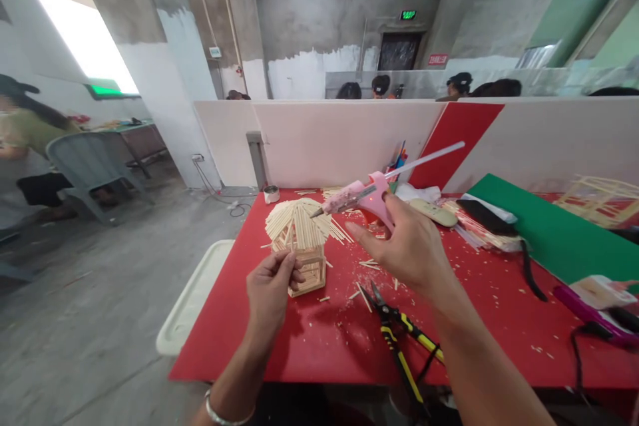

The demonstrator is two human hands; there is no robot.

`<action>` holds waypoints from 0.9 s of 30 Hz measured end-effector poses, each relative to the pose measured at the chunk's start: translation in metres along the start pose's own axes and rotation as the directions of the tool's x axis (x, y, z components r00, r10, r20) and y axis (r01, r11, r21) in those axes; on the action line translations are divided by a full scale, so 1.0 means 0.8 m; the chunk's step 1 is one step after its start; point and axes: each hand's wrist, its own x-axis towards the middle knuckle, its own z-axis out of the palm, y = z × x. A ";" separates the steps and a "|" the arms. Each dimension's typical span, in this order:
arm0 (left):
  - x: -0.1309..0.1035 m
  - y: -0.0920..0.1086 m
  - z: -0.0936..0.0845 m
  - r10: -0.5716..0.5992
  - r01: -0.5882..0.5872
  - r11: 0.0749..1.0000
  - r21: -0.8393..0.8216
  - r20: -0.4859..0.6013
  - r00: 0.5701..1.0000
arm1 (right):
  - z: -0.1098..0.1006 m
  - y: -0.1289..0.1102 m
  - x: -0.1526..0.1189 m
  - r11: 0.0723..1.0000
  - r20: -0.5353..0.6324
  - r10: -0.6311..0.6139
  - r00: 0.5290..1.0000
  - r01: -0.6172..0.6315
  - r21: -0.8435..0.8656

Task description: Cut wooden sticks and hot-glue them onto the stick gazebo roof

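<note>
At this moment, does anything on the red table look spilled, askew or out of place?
Yes: loose stick pieces litter the red tabletop beside the stick house. Also, the yellow-and-black cutters lie open, one handle reaching past the front edge, where it might get knocked.

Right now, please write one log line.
left hand: at wooden-stick house; right hand: holding pink glue gun; black-yellow cutters: on red table

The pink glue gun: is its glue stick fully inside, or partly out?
Partly out: the glue stick projects well behind the pink glue gun.
</note>
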 end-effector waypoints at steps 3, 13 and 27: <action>-0.011 -0.001 -0.011 0.138 -0.123 0.971 0.206 -0.058 0.989 | 0.012 -0.013 0.002 0.969 -0.075 -0.165 0.983 0.148 -0.201; -0.016 0.002 -0.016 0.394 -0.334 0.770 0.544 0.008 0.919 | 0.012 -0.018 -0.002 0.865 -0.064 -0.358 0.932 0.305 -0.398; -0.017 0.001 -0.016 0.429 -0.373 0.746 0.552 0.030 0.903 | 0.009 -0.019 -0.004 0.861 -0.065 -0.358 0.932 0.303 -0.408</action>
